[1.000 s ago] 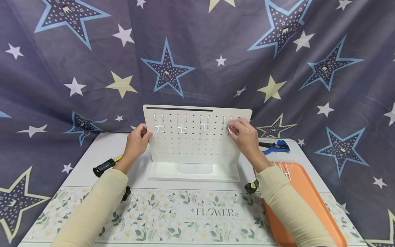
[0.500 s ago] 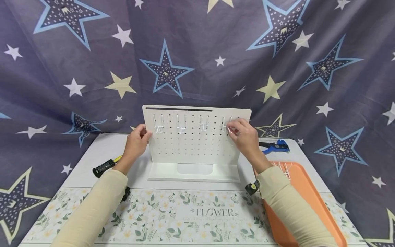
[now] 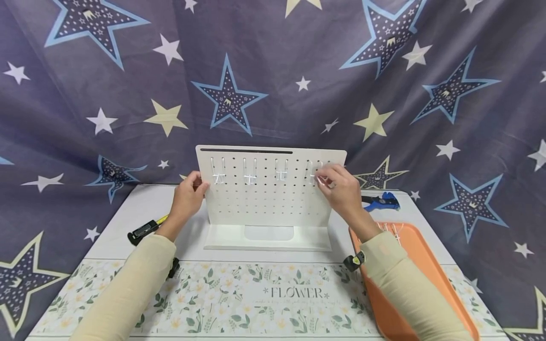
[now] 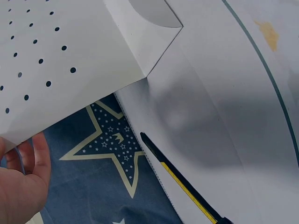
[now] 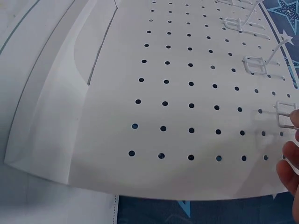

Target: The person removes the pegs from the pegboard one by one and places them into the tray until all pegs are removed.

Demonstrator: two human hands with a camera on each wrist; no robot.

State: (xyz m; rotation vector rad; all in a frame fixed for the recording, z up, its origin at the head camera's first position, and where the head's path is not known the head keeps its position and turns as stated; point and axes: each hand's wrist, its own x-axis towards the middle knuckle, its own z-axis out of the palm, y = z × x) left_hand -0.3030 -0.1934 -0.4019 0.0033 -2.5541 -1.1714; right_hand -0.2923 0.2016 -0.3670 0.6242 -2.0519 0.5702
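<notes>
A white pegboard stand (image 3: 264, 203) stands upright on the table. My left hand (image 3: 187, 195) grips its left edge, thumb in front; in the left wrist view the fingers (image 4: 41, 154) reach behind the edge. Near the board's upper right, my right hand (image 3: 341, 189) pinches a white wire hook (image 5: 278, 114) between thumb and fingers. The hook lies against the holes, partly covered by the fingertips. Three similar hooks hang in a row to its left: a left one (image 3: 219, 178), a middle one (image 3: 250, 179) and another (image 3: 281, 175).
An orange tray (image 3: 420, 265) with several white hooks (image 3: 396, 232) lies at the right, under my forearm. Blue-handled pliers (image 3: 381, 201) lie behind it. A black and yellow utility knife (image 3: 144, 231) lies left of the board. A floral mat (image 3: 239, 298) covers the table front.
My right hand has shifted slightly right with the hook, whose prongs now sit a little further right on the board. The left hand keeps its grip.
</notes>
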